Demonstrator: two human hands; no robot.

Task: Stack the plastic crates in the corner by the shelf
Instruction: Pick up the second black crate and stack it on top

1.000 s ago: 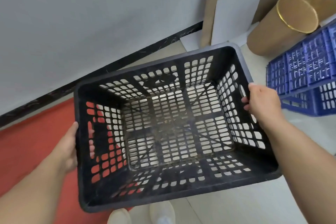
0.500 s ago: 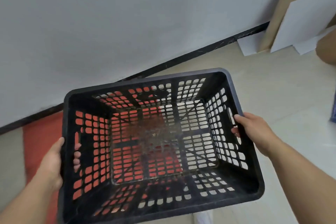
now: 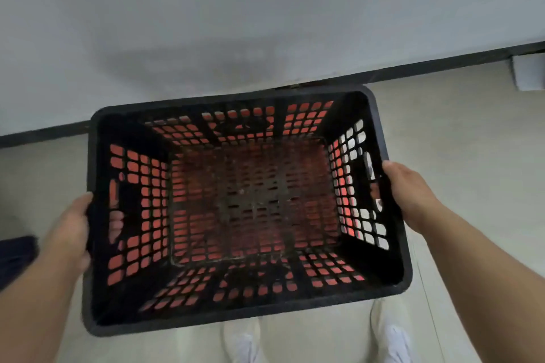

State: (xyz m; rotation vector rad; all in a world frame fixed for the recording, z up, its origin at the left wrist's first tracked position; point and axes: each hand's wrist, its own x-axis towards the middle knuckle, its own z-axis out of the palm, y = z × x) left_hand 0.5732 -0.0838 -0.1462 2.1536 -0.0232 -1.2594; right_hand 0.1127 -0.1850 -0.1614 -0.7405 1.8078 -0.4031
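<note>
Item: black plastic crate (image 3: 247, 314), perforated on floor and all four walls, rectangular, open top facing the camera.
Position: it is hanging in the air in front of the person, level with a slight tilt, its far rim lying near the dark baseboard (image 3: 442, 68) at the foot of the grey wall (image 3: 265, 9).
Beneath: red is showing through nearly all the holes of the crate; a red thing is lying below it, but what it is cannot be told. Pale floor is showing through the holes in the right wall.
Left hand (image 3: 69, 230): it is gripping the crate's left short side, palm against the outer wall, fingers (image 3: 115, 222) curling in through the handle slot and showing inside.
Right hand (image 3: 408, 188): it is gripping the right short side at the rim, thumb lying along the outside; fingertips are showing faintly through the handle slot.
Floor (image 3: 472, 141): pale tiles, running up to the baseboard.
Shoes (image 3: 389, 336): white, two of them, standing on the floor just under the crate's near rim.
Other: a dark blue object (image 3: 14, 256) is lying at the left edge, blurred; a white object (image 3: 528, 72) is standing against the baseboard at the far right.
</note>
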